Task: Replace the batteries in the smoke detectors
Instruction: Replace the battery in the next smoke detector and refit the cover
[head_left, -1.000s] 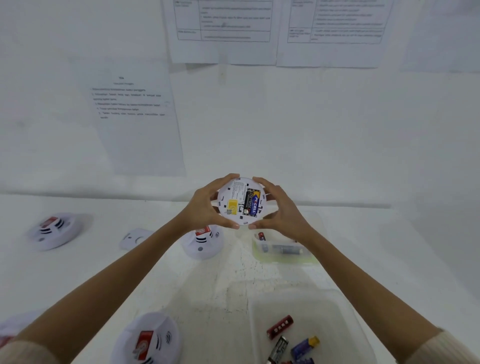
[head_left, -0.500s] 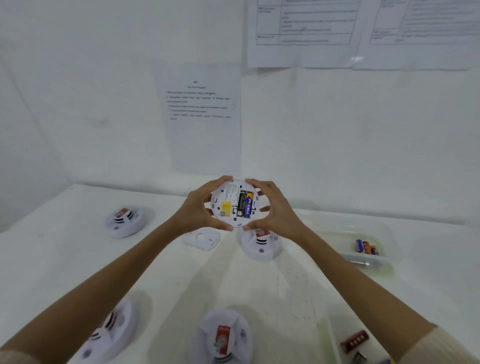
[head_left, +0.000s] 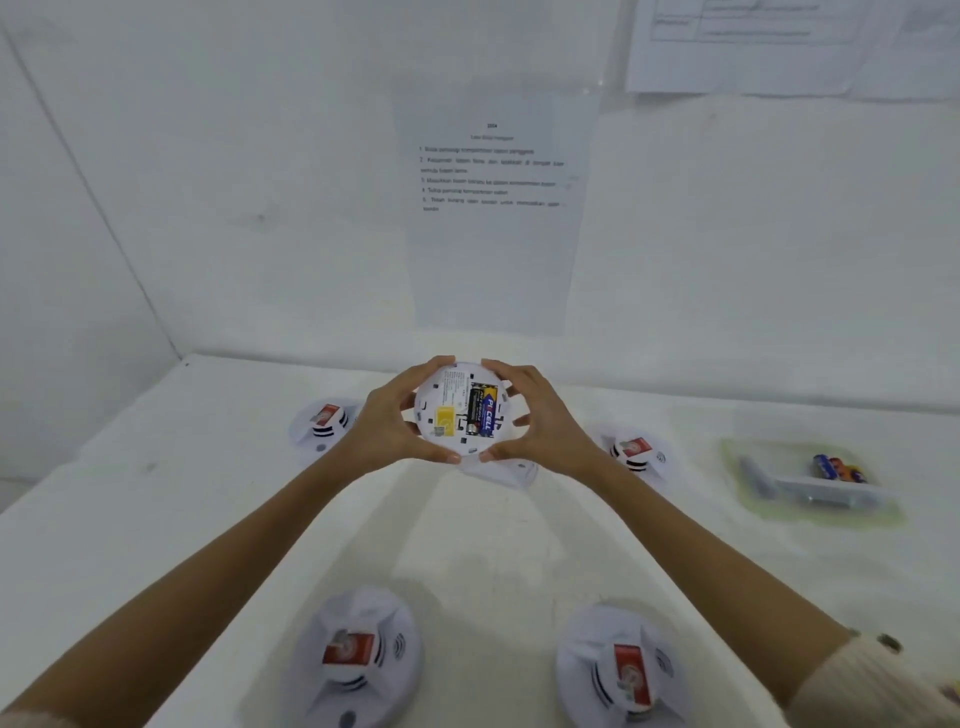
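Head view: the person holds one smoke detector (head_left: 460, 410) up in the air above the desk (head_left: 208, 499), mid frame, between both hands. Left hand (head_left: 387, 421) grips its left rim, right hand (head_left: 540, 423) its right rim. The fingers (head_left: 431, 366) of each hand curl over the top edge and the thumbs nearly meet under the bottom edge, so both hands are closed round the disc.

The detector is round and white, back side turned toward the person, front side pointing away at the wall. Its battery bay is uncovered. Two batteries (head_left: 480, 410) sit in the bay side by side, right of centre: one black and gold, one blue with white lettering. Their long axis runs up-down in the view, top ends leaning a little right. A yellow label (head_left: 445, 417) sits just left of them, with small print above it too blurred to read.

A loose white plate (head_left: 501, 473) lies on the desk right below the hands, partly hidden by them. Four more units rest on the desk, domes up, red stickers showing: far left detector (head_left: 323, 423), far right detector (head_left: 636, 452), near left detector (head_left: 358, 654), near right detector (head_left: 623, 670). A clear tray (head_left: 810, 499) is at the right side of the desk, well apart from the hands, with a few loose cells (head_left: 836, 466) in its back corner. A printed sheet (head_left: 493, 234) hangs on the wall behind, text unreadable. Cream sleeve (head_left: 872, 686) on the right forearm, bottom corner
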